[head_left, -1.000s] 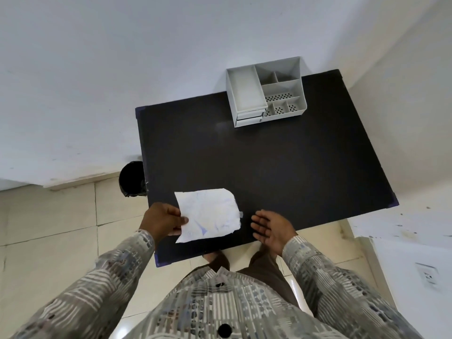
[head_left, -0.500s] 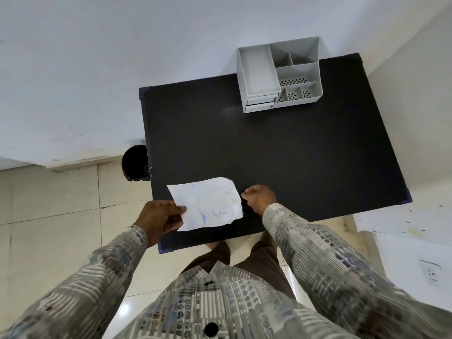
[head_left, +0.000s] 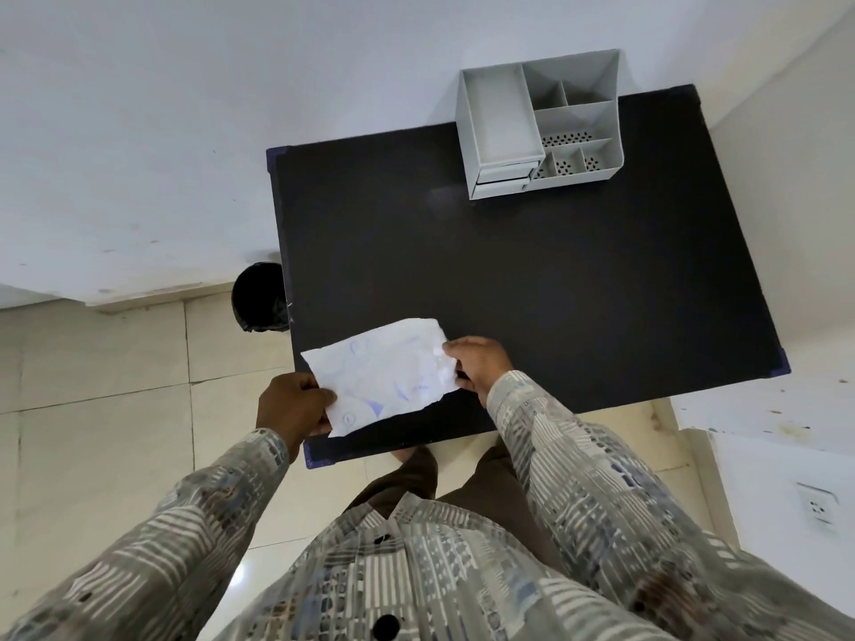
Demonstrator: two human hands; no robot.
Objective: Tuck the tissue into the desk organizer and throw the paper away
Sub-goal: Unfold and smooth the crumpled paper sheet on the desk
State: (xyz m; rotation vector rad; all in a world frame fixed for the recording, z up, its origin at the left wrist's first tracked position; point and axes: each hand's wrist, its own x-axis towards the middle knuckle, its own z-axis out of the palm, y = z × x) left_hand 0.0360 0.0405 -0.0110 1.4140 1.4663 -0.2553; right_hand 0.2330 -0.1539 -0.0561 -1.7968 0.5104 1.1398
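Observation:
A white sheet of paper (head_left: 384, 377) with blue scribbles is held just above the near left part of the black table (head_left: 509, 279). My left hand (head_left: 291, 404) pinches its left lower corner. My right hand (head_left: 481, 367) grips its right edge, where a whiter crumpled patch (head_left: 443, 368) shows; I cannot tell whether that is the tissue. The grey desk organizer (head_left: 504, 187) stands at the table's far edge, right of centre, with its open compartments holding nothing that I can see.
A black waste bin (head_left: 259, 296) stands on the tiled floor against the table's left side. White walls close in behind and to the right, and a socket (head_left: 816, 501) sits low on the right wall.
My right hand moved from the table's near edge up to the paper's right edge and closed on it. The paper has lifted and tilted slightly, and the view shifted.

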